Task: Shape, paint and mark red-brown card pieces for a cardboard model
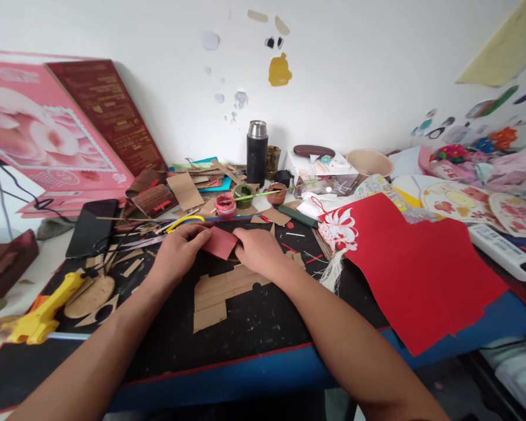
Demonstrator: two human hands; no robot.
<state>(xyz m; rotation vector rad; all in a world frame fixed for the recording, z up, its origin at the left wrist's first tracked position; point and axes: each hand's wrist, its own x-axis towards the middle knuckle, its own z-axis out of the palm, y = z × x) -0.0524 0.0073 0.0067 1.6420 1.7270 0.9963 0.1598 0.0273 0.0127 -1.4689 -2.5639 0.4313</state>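
Observation:
Between my two hands is a small reddish-pink piece of card (pixel 220 243), held above the black mat (pixel 166 333). My left hand (pixel 182 248) pinches its left edge between thumb and fingers. On the card's right end, my right hand (pixel 258 248) closes around the edge, its fingertips partly hidden behind. Just below the hands lies a cut piece of brown corrugated cardboard (pixel 214 295) with a stepped outline. Scissors with yellow handles (pixel 184 223) rest beyond my left hand.
A yellow glue gun (pixel 48 313) lies at the left, near a phone (pixel 92 227). Open paint jars (pixel 225 206), a black thermos (pixel 256 155) and cardboard scraps (pixel 185 190) stand along the back. Red sheet material (pixel 425 275) covers the right side, overhanging the table's front edge.

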